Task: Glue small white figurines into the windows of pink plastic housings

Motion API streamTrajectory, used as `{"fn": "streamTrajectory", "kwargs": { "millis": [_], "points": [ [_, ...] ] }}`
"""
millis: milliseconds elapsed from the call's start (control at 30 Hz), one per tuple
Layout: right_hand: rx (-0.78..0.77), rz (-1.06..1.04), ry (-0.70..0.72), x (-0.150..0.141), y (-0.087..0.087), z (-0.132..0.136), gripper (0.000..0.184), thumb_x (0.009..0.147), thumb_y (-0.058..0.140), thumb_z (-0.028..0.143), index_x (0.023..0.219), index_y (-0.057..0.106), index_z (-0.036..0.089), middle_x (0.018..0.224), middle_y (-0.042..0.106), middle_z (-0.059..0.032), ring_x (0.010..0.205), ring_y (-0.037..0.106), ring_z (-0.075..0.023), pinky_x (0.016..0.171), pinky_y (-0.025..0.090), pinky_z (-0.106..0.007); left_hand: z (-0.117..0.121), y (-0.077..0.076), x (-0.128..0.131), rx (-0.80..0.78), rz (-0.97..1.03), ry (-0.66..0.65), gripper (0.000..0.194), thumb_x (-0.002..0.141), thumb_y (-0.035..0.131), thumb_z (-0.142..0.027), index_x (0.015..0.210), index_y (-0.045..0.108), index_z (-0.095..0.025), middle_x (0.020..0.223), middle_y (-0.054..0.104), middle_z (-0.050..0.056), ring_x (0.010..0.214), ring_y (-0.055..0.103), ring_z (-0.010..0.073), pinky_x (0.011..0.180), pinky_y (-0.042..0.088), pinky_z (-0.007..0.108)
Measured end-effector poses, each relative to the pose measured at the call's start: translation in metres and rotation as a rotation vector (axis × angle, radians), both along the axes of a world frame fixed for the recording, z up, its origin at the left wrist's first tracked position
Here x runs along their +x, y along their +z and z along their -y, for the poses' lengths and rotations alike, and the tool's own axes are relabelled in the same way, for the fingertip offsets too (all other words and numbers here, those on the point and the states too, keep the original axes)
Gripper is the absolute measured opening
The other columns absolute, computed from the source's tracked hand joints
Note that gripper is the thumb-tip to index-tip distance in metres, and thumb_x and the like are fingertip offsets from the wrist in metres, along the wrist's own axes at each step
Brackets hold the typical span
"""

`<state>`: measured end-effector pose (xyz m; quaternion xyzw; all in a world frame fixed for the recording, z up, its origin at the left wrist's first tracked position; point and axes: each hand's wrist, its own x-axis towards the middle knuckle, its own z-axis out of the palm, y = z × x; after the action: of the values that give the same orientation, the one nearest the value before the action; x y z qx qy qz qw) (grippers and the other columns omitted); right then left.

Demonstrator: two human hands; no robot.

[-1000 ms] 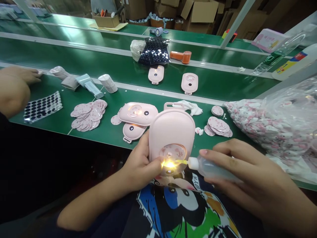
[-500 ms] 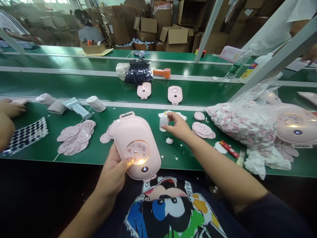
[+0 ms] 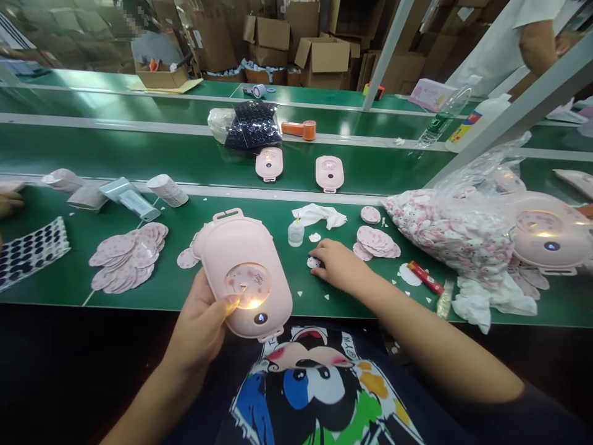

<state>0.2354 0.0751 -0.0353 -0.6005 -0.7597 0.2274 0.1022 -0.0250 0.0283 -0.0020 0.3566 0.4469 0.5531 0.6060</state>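
Note:
My left hand (image 3: 199, 324) grips a pink oval device (image 3: 243, 272) from below, thumb near its round lit window, held over the table's near edge. My right hand (image 3: 336, 262) rests on the green table (image 3: 259, 204) with fingertips closed on a small white cat-shaped piece (image 3: 313, 262). A small clear glue bottle (image 3: 295, 232) stands upright just beyond that hand, untouched. A white cloth (image 3: 319, 214) lies behind the bottle.
Piles of pink round stickers (image 3: 125, 259) and more pink stickers (image 3: 375, 241) flank me. A plastic bag of small pieces (image 3: 458, 232) and another pink device (image 3: 546, 238) sit right. Two devices (image 3: 269, 164) lie on the far belt. A co-worker's hand (image 3: 9, 201) is far left by a dot sheet (image 3: 28, 250).
My right hand set the glue bottle down upright and dropped to the small white piece. The pink device in my left hand stayed roughly where it was.

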Motion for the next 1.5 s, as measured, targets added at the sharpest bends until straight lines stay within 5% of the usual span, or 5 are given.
{"fn": "streamTrajectory", "kwargs": {
  "millis": [367, 600, 833, 1267, 1500],
  "points": [
    [-0.077, 0.176, 0.083, -0.003, 0.002, 0.002, 0.016, 0.093, 0.062, 0.025, 0.106, 0.065, 0.015, 0.107, 0.065, -0.006, 0.099, 0.063, -0.0199, 0.086, 0.053, -0.039, 0.0, -0.004, -0.003, -0.018, -0.006, -0.002, 0.041, 0.07, 0.079, -0.017, 0.108, 0.067, -0.027, 0.098, 0.076, -0.005, 0.09, 0.069, 0.0192, 0.074, 0.059, 0.024],
    [-0.066, 0.133, 0.072, -0.002, -0.004, 0.002, 0.013, 0.09, 0.065, 0.02, 0.102, 0.067, 0.015, 0.102, 0.065, -0.0053, 0.097, 0.062, -0.0196, 0.085, 0.052, -0.038, 0.003, -0.006, -0.004, -0.064, -0.021, 0.089, 0.057, 0.056, 0.084, -0.015, 0.109, 0.066, -0.022, 0.096, 0.076, 0.001, 0.086, 0.07, 0.0213, 0.069, 0.059, 0.026],
    [0.044, -0.012, -0.054, 0.004, 0.0, 0.013, 0.051, 0.078, 0.076, 0.017, 0.125, 0.058, 0.017, 0.087, 0.062, -0.0022, 0.077, 0.061, -0.0182, 0.067, 0.049, -0.03, 0.007, -0.005, -0.004, -0.06, 0.003, 0.087, 0.052, 0.057, 0.084, -0.014, 0.106, 0.067, -0.021, 0.093, 0.076, 0.0, 0.083, 0.07, 0.0192, 0.068, 0.058, 0.024],
    [0.546, -0.285, -0.069, -0.002, 0.066, 0.069, 0.025, 0.082, 0.073, 0.014, 0.099, 0.055, 0.02, 0.09, 0.063, 0.0012, 0.079, 0.062, -0.0115, 0.072, 0.048, -0.023, 0.009, -0.001, -0.002, -0.075, -0.027, 0.072, 0.059, 0.058, 0.086, -0.015, 0.113, 0.065, -0.021, 0.096, 0.076, 0.001, 0.082, 0.07, 0.0179, 0.069, 0.06, 0.024],
    [0.628, -0.295, -0.046, -0.005, 0.076, 0.078, 0.026, 0.081, 0.073, 0.009, 0.098, 0.056, 0.018, 0.088, 0.064, 0.0011, 0.077, 0.061, -0.0102, 0.073, 0.048, -0.022, 0.011, -0.001, 0.001, -0.084, -0.028, 0.08, 0.061, 0.056, 0.087, -0.016, 0.112, 0.065, -0.021, 0.095, 0.077, 0.001, 0.08, 0.071, 0.0174, 0.067, 0.061, 0.023]
  ]
}}
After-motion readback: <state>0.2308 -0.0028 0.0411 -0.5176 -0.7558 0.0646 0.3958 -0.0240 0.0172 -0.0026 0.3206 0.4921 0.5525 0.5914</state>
